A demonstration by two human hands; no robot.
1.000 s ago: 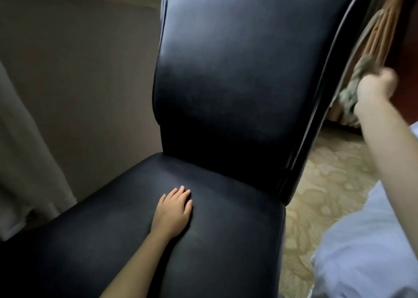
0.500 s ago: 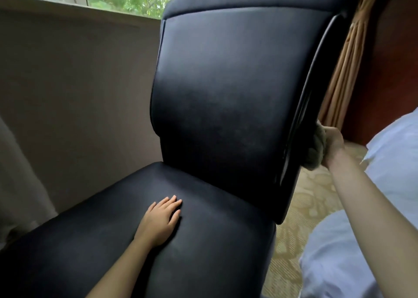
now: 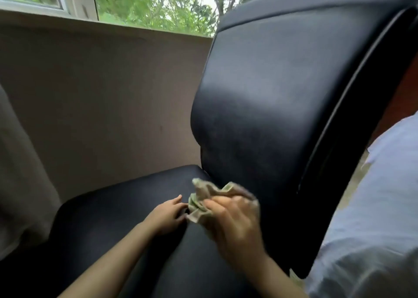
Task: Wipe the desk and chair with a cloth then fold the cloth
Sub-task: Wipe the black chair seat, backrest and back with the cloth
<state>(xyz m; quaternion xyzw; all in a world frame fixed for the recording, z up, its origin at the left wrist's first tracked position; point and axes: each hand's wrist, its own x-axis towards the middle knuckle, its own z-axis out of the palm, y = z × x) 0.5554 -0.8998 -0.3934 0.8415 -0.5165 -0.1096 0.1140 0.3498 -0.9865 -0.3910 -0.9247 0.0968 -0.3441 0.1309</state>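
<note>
Fingers (image 3: 217,208) of the right hand (image 3: 235,223) are curling round a crumpled greenish cloth (image 3: 203,196), gripping it and holding it just over the seat (image 3: 108,211) of the black chair (image 3: 226,150), close in front of the backrest (image 3: 282,83). To their left, the left hand (image 3: 165,216) is resting on the seat with fingers loosely extended and holding nothing, its tips lying just beside the cloth. Pale blue fabric (image 3: 373,207) is showing to their right.
</note>
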